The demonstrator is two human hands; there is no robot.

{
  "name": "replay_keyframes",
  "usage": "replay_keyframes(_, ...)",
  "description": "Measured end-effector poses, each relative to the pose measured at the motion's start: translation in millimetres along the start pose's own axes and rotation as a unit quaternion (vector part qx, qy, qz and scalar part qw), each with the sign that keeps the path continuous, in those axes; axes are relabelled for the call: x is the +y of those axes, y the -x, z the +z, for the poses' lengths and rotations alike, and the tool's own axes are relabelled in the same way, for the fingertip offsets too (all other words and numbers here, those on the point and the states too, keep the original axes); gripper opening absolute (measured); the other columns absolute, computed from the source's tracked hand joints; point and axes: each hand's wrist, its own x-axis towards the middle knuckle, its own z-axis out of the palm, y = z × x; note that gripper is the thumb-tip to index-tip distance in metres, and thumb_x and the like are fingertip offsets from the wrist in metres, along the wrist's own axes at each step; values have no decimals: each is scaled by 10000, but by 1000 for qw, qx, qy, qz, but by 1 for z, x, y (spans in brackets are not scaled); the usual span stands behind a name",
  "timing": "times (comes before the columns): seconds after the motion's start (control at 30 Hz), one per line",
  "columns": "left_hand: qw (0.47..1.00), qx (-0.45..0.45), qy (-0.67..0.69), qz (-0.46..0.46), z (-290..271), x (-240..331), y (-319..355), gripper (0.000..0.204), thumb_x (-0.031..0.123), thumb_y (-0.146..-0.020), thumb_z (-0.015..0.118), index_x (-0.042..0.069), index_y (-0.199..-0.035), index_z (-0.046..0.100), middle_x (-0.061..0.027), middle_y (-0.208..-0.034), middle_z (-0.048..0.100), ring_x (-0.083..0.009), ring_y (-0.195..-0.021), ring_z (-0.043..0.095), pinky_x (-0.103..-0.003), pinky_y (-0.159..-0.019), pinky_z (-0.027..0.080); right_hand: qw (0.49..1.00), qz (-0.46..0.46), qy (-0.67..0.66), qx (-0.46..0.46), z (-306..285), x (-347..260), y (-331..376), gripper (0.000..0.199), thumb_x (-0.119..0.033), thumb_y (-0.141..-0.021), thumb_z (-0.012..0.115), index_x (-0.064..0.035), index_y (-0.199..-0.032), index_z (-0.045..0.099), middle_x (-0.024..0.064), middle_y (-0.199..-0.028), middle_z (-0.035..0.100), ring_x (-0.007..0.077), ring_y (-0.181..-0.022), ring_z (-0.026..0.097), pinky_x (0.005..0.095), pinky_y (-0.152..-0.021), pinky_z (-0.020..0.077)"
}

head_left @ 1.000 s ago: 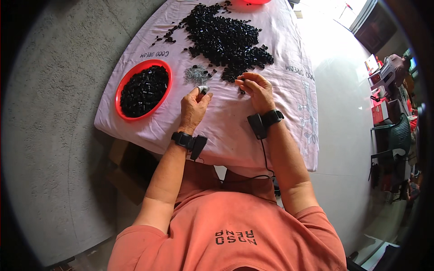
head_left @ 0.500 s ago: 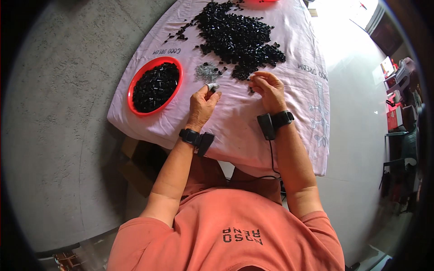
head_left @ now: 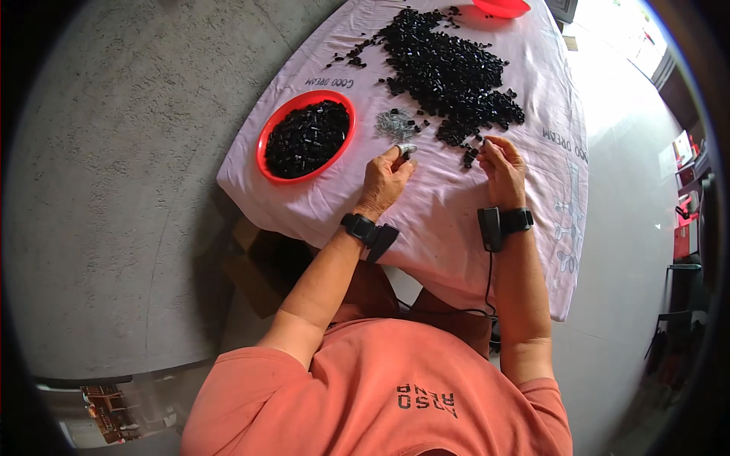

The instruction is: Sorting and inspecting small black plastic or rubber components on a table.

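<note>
the filled red bowl [head_left: 291,181] serves as the landmark: black pieces [head_left: 306,139] crowd it up to its rim, so a good share looks gathered there. what looks left is more than that, i judge: a broad loose heap [head_left: 449,68] of similar black pieces lies on the cloth-covered tabletop [head_left: 441,228], to the right of the bowl and reaching farther off from the person, with strays around its edges. a small pile of clear, thin bits [head_left: 394,124] sits just to the bowl's right, and another red bowl [head_left: 502,9] stands well beyond it to the right, its contents hard to tell. the left hand [head_left: 386,182] is right of the filled bowl and a little nearer the person, wrist bent slightly inward, its fingers curled and seemingly grasping a small dark piece, with something whitish around the index finger. the right hand [head_left: 506,167] is farther right of the bowl, beside the heap's near end; its fingers draw together at the tips by a dark speck, but whether they grip it cannot be told. both forearms reach forward, the left slanting inward, the right nearly straight.
</note>
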Motion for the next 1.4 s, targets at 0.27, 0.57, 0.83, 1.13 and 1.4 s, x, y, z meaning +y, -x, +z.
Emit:
replay_keyframes(0.27,999,-14,-34,2,0,3,2,179,97,-884,688,18,-1043,672,58,-727,583,-34,-660,478,-224,-610,437,999,-7,-31,6,-10,1,-4,93,-133,-975,602,-76,-1048,601,95,-916,690,164,-766,696,264,-688,580)
replay_keyframes(0.57,989,29,-134,49,-41,-5,-13,226,76,-846,680,25,-1065,681,-36,-704,625,-70,-640,533,-271,-585,466,1000,-4,8,-7,-9,-1,-3,213,-112,-957,620,-43,-1158,628,68,-911,685,127,-798,674,245,-724,563)
replay_keyframes(0.83,854,293,-395,168,-113,-3,-39,219,60,-808,666,-17,-1001,596,-167,-882,614,-376,-827,609,-444,-742,500,999,14,5,-50,-9,-1,-4,253,-133,-957,619,-37,-1190,640,39,-886,676,83,-728,626,216,-667,517)
replay_keyframes(1.13,936,173,-282,123,-79,-29,-45,158,57,-913,546,-21,-1035,610,-197,-958,669,-326,-887,678,-392,-752,543,997,19,-30,-63,-5,-7,-1,275,-116,-966,594,-12,-1220,605,60,-903,671,104,-746,632,218,-670,517)
replay_keyframes(1.4,942,198,-255,92,-103,-34,-50,159,42,-862,596,-30,-1003,603,-203,-936,631,-379,-877,638,-429,-771,517,998,3,-40,-53,2,-7,-1,246,-118,-970,591,-8,-1187,627,57,-895,668,98,-744,626,225,-671,507)
